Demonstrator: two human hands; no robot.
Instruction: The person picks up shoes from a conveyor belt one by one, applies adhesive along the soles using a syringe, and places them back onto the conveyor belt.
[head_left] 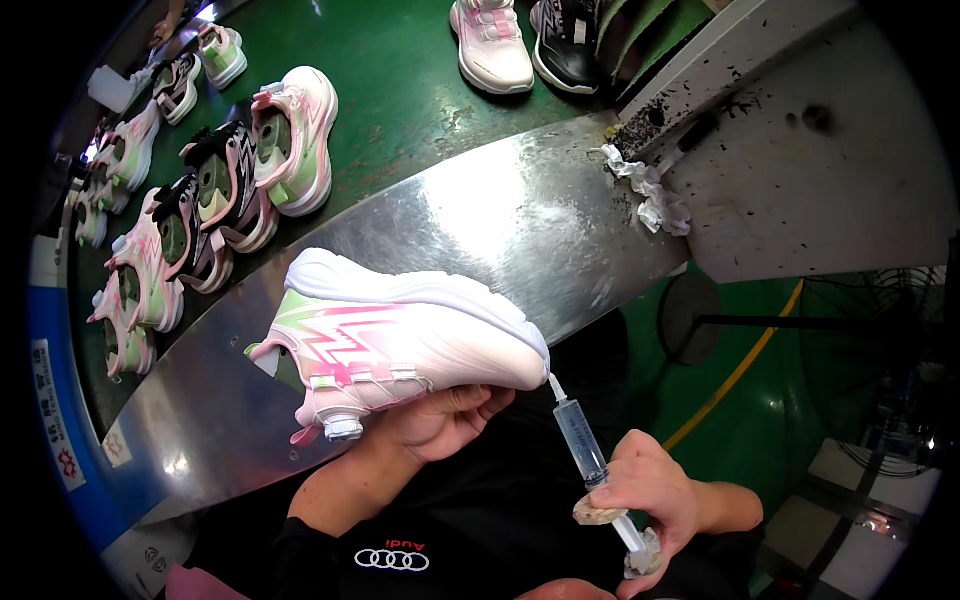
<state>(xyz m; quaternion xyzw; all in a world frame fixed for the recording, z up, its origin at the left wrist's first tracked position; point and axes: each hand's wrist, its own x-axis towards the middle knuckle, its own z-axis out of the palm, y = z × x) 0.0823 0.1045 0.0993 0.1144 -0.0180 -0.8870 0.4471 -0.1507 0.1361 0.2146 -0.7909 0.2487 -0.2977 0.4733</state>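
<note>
A pink and white sports shoe (430,325) with green trim lies over on its side in front of me, its thick white sole facing away. My left hand (445,420) holds it from underneath, fingers closed about the upper near the toe. A clear syringe (580,440) is gripped in my right hand (655,490), with the thumb side at the barrel's flange and the fingers at the plunger end. The syringe's thin tip meets the shoe at the toe, where the sole joins the upper.
A metal ledge (400,235) runs beneath the shoe, beside a green belt (400,130). Pink and black shoes (295,140) stand in rows on the left. At the back sit a white shoe (492,50) and a black shoe (565,45). Crumpled tissue (655,195) lies by a stained metal panel (820,150).
</note>
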